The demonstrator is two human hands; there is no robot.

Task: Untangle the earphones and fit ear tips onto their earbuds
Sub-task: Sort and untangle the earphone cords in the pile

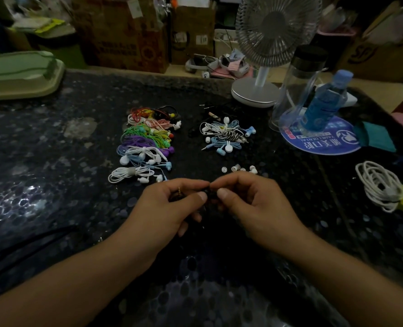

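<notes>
Both hands met over the near bench (54, 161). Left hand (172, 206) and right hand (250, 201) pinched one dark earbud (208, 193) between fingertips; loose ear tips (239, 169) lay just beyond, nearer the right hand.

Desk (54, 142): black, speckled with pale bubble-like spots. Left earphone bundles (146, 140): red, pink, green, purple, pale blue, white. Right earphone bundle (226, 134): white, light blue, one black-and-white striped cord. Loose ear tips (239, 169): white. Fan (274, 31): white-grey. Bottle (325, 102): blue. Round mat (323, 140): blue with white lettering. Coiled cable (380, 185): white. Tray (18, 74): pale green.
</notes>
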